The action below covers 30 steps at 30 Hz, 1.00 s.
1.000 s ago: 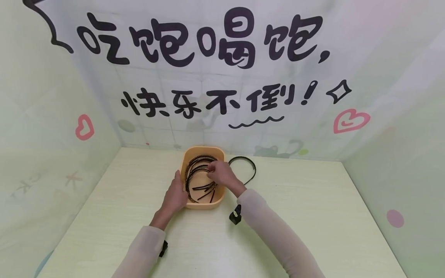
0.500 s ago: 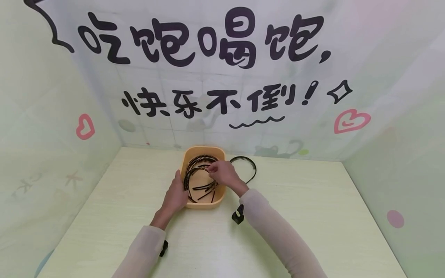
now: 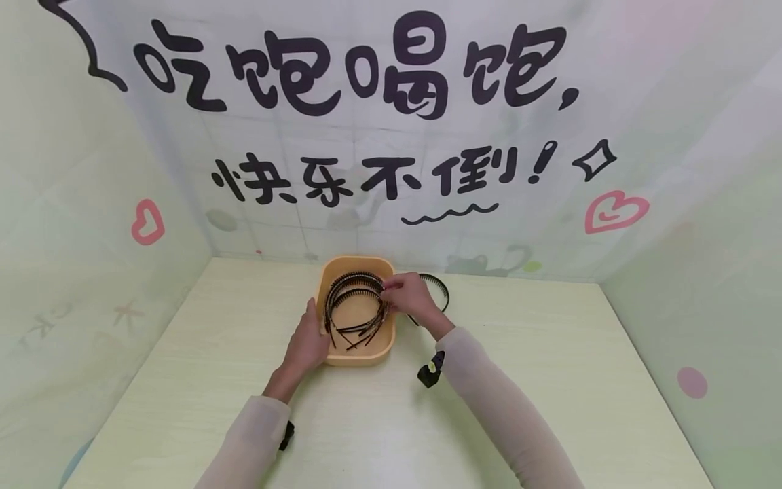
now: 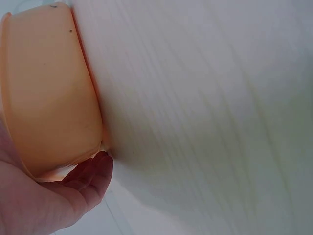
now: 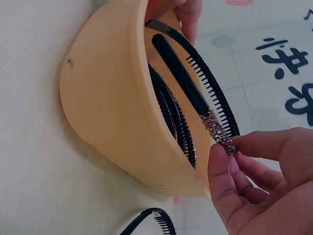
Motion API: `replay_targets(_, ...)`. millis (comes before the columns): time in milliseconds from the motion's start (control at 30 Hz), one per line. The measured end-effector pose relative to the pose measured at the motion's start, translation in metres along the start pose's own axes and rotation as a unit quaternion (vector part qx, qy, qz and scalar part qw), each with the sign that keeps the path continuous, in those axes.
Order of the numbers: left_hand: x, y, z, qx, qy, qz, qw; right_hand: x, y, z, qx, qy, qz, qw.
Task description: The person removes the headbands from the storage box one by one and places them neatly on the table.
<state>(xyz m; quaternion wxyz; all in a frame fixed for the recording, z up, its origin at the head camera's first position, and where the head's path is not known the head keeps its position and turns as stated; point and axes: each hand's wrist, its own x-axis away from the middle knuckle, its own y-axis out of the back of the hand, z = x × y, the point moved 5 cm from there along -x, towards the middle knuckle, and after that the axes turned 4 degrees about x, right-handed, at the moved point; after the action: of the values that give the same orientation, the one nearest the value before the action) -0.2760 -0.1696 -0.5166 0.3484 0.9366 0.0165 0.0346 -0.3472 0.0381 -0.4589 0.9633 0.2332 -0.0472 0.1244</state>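
Several black toothed headbands point(image 3: 351, 277) lie inside a pale orange plastic bin point(image 3: 357, 362). My left hand point(image 3: 307, 343) holds the bin by its left side, its fingers curled under the bin's edge in the left wrist view. Over the bin's right rim, my right hand point(image 3: 412, 297) pinches one headband point(image 5: 216, 128) between thumb and fingers, on a stretch covered in coppery glitter. That headband's smooth black end tilts into the bin, with more headbands point(image 5: 171, 110) behind the wall. Another black headband point(image 3: 445, 291) lies on the table just right of the bin, partly covered by my right hand.
The pale wood-grain table point(image 3: 379, 421) ends at a printed backdrop point(image 3: 391, 136) close behind the bin. Backdrop side walls point(image 3: 690, 326) flank the table. A black wrist device point(image 3: 431, 370) hangs below the right sleeve.
My right hand has shifted rightward to the bin's right rim, drawing the pinched headband along. The headbands in the bin sit differently. My left hand stays on the bin.
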Motion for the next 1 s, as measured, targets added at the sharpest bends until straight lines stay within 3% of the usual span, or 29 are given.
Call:
replay_targets(233, -0.001, -0.001, 0.001, 0.001, 0.006, 0.006, 1.0000, -0.007, 0.014, -0.023, -0.128, -0.067, 0.016, 0.989)
replay_targets(433, -0.001, -0.001, 0.001, -0.006, 0.004, 0.005, 1.0000, -0.012, 0.032, -0.042, -0.197, -0.086, 0.007, 0.977)
replay_targets(1000, -0.001, 0.000, 0.000, -0.002, 0.002, 0.002, 1.0000, -0.005, 0.097, -0.092, -0.242, -0.136, -0.095, 0.956)
